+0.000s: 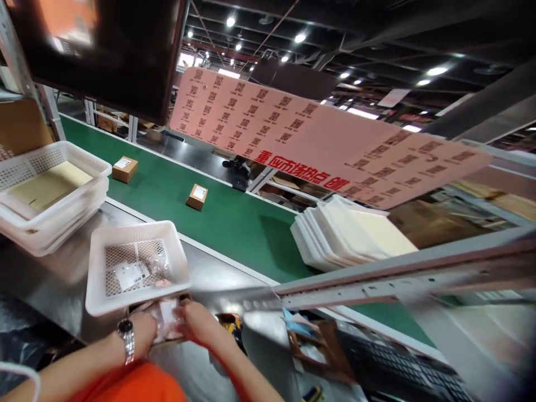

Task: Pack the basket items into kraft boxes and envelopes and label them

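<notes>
Clear plastic packet [166,322] sits low in the view, at the near edge of the steel surface [54,279], held between both hands. Left hand [144,330], with a wristwatch [126,334] on the wrist, has its grip closed on the packet's left side. Right hand [200,324] has its grip closed on the packet's right side; fingers curl over the top edge. Packet contents too blurred to identify.

Just beyond the hands, touching or nearly touching them: a white perforated basket [97,279] on the surface. Inside it lie more clear packets with a white printed label [132,273].

Further left on the surface: a stack of white baskets [50,223], the top one holding a flat yellowish sheet [50,184].

Behind the surface runs a green conveyor belt [234,223]. Two small cardboard boxes on it, well apart: one [124,168] near the stacked baskets, one [197,196] toward mid-belt.

Right of centre, across the belt: a fanned stack of white trays [335,234].

Overhead: a pink sheet [318,139] printed with code squares and red characters. A dark monitor [104,50] hangs upper left. A grey metal rail [397,268] crosses the right side, with a dark keyboard [397,368] beneath it.
</notes>
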The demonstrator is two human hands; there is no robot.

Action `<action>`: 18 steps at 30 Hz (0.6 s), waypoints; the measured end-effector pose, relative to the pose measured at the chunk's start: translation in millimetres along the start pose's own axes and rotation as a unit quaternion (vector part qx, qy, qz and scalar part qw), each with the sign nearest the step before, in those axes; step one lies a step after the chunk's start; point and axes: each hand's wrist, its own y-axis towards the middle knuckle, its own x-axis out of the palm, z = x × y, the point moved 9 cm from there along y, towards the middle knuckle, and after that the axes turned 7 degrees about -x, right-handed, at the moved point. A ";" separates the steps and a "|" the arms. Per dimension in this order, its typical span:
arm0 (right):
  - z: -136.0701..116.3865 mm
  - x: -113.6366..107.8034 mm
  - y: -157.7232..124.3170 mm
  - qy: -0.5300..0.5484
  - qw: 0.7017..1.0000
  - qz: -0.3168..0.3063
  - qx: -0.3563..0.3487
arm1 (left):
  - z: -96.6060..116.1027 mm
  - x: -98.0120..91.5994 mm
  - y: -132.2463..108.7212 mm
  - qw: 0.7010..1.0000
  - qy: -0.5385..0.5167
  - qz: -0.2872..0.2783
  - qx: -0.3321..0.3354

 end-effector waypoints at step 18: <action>40.3 -17.8 172.6 -0.003 1.000 -0.028 0.008 | -174.0 -93.4 58.5 0.973 -0.010 0.134 -0.186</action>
